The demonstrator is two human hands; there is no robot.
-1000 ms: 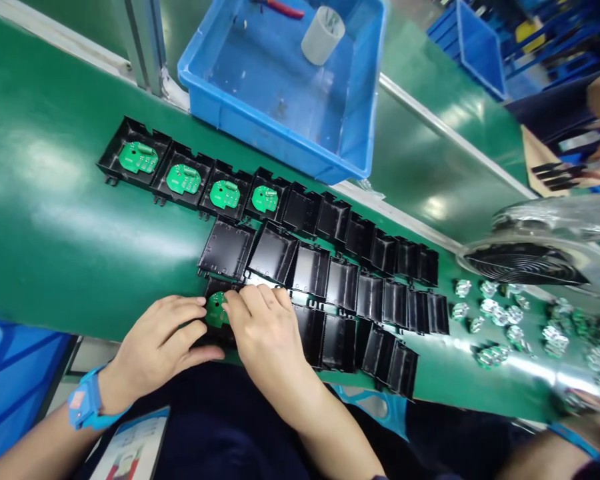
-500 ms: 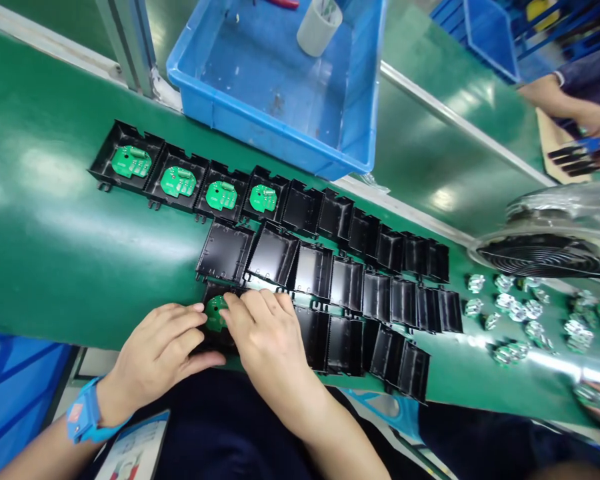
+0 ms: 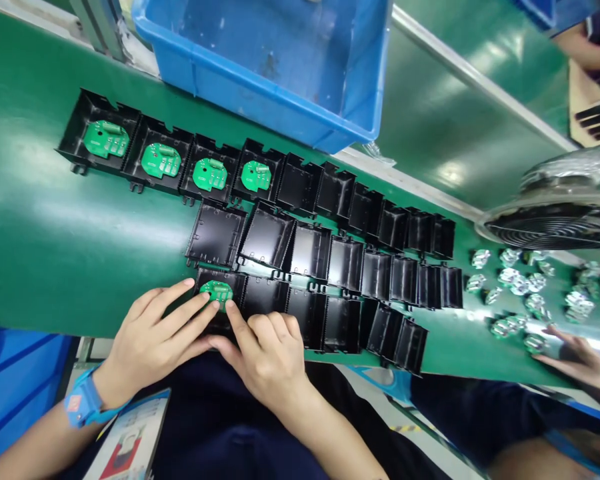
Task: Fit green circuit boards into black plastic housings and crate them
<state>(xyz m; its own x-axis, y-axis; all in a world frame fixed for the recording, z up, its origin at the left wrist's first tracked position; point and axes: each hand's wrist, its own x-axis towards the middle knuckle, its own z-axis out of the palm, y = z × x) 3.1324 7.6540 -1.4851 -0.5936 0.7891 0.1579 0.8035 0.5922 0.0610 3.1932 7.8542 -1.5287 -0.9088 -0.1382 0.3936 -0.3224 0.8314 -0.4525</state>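
Observation:
A round green circuit board (image 3: 221,289) lies inside the leftmost black plastic box (image 3: 238,285) of the nearest row. My left hand (image 3: 153,333) reaches in from the left with its fingers stretched out, the tips at the board's lower left and the box's edge. On the board's lower right rests the index fingertip of my right hand (image 3: 270,353); its thumb is extended near the front wall and the other fingers are curled. Neither hand lifts anything. Farther back, several boxes of the rear row hold matching boards, such as the circuit board (image 3: 106,139) at far left.
A middle row of black boxes (image 3: 217,233) shows no boards. Behind the rows stands a blue bin (image 3: 265,100). Loose circuit boards (image 3: 517,280) lie at right, where a co-worker's hand (image 3: 577,357) reaches in. A wrapped coil (image 3: 555,227) sits beyond them.
My right fingers have drawn back from over the board, leaving only the index tip on it. My left fingers have straightened over the box. A co-worker's hand has come farther in at right.

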